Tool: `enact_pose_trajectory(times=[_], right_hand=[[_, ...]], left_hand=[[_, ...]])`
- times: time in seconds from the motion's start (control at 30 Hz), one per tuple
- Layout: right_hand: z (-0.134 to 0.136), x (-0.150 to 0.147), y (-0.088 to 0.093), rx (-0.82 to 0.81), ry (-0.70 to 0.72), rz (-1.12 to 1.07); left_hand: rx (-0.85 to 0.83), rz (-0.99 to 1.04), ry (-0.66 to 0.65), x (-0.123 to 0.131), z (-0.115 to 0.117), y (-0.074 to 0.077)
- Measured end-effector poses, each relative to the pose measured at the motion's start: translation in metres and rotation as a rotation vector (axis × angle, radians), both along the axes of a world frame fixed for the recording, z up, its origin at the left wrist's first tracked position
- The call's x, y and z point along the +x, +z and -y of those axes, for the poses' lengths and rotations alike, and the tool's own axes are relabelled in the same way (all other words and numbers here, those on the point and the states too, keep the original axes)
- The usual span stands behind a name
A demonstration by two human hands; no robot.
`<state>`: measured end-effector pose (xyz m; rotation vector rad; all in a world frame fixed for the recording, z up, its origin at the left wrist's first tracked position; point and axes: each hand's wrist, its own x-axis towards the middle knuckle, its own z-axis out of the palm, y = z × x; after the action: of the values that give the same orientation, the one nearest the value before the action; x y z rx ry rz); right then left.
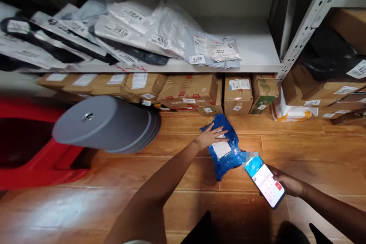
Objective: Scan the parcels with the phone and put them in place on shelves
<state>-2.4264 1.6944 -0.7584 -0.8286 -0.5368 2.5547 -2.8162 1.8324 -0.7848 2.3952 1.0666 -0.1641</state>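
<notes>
A blue plastic parcel (228, 152) with a white label lies on the wooden floor (300, 148). My left hand (210, 135) rests flat on the parcel's upper left part, fingers stretched out beside the label. My right hand (288, 183) is closed around a smartphone (264, 180) with a lit screen, held just right of the parcel's lower end and tilted toward it.
A white shelf (257, 51) carries several grey and white mail bags with numbered labels. Cardboard boxes (237, 95) stand in a row beneath it. Grey round stools (105, 124) are stacked at left beside a red bin (31, 148). A metal rack (311, 19) with boxes stands at right.
</notes>
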Motion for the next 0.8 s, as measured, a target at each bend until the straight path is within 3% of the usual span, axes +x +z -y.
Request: enact_pose_trajectory(times=[0.13, 0.23, 0.3, 0.4, 0.5, 0.63, 0.8], right_hand=[[0.003, -0.035, 0.008, 0.036, 0.02, -0.019], [-0.007, -0.078, 0.017, 0.041, -0.02, 0.01], [-0.018, -0.112, 0.023, 0.06, -0.092, 0.062], [-0.032, -0.156, 0.029, 0.079, -0.167, 0.113], [-0.037, -0.18, 0.029, 0.061, -0.212, 0.128], [-0.035, -0.185, 0.025, 0.059, -0.217, 0.135], [-0.035, -0.181, 0.028, 0.14, -0.202, 0.178]], left_hand=[[0.069, 0.026, 0.164, -0.034, 0.036, -0.008], [0.159, 0.048, 0.366, -0.054, 0.074, -0.022], [0.197, 0.026, 0.499, -0.066, 0.087, -0.028], [0.238, 0.003, 0.636, -0.081, 0.087, -0.027], [0.311, 0.009, 0.774, -0.086, 0.077, -0.023], [0.36, 0.051, 0.899, -0.081, 0.072, -0.023], [0.351, 0.11, 0.897, -0.077, 0.076, -0.026]])
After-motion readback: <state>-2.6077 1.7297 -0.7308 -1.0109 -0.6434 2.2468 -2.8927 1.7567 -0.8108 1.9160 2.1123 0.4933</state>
